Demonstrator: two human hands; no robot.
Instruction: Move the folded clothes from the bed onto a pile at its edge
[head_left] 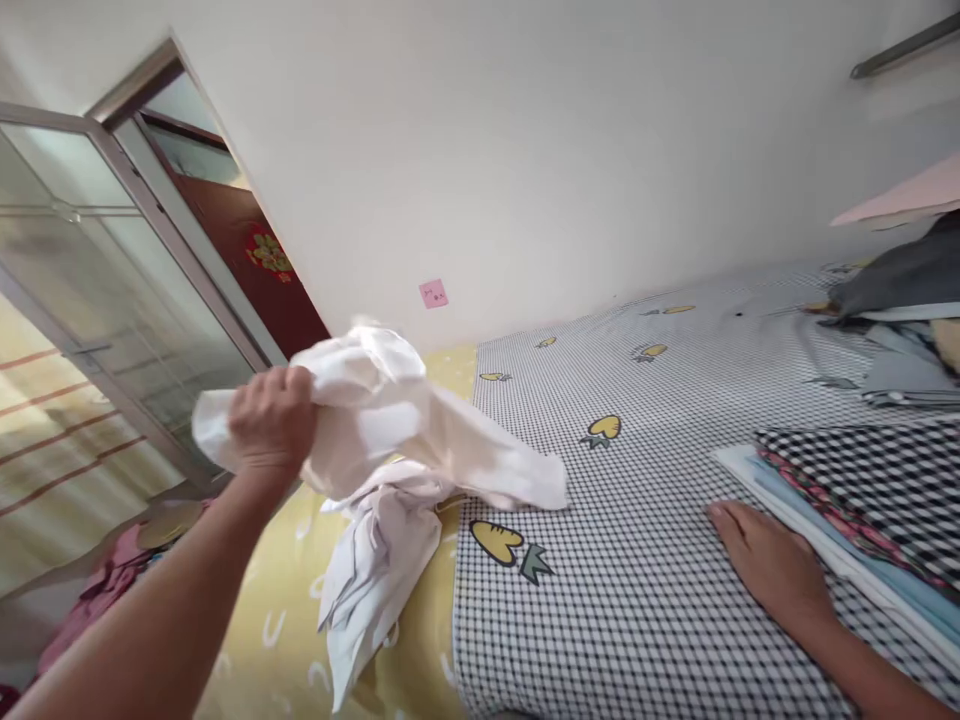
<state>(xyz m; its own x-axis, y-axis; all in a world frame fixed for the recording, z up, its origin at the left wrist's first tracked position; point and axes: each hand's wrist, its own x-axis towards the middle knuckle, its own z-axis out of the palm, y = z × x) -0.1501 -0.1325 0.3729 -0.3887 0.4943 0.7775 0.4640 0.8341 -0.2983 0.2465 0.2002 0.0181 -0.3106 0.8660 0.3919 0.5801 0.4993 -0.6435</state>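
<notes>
Above the yellow cloth (289, 620), I have the left hand (271, 420) raised, fist closed round a crumpled white garment (375, 430); the right hand (780, 570) is low beside the folded stack (862, 495), and I can't tell whether it grips.

Looks like thin, soft cloth in the white garment (382, 430), matt and heavily creased; shows smooth, matt cloth in the checked sheet (630, 510) and the yellow sheet (277, 600); seems equally dull, pressed flat, in the folded checked cloth (877, 485); looks thin and faintly lustrous in the striped curtain (60, 430); gives way to smooth, glossy glass in the door panel (52, 165), edged by a metal-looking frame (120, 165); reads as matt, smooth paint on the wall (562, 190)
</notes>
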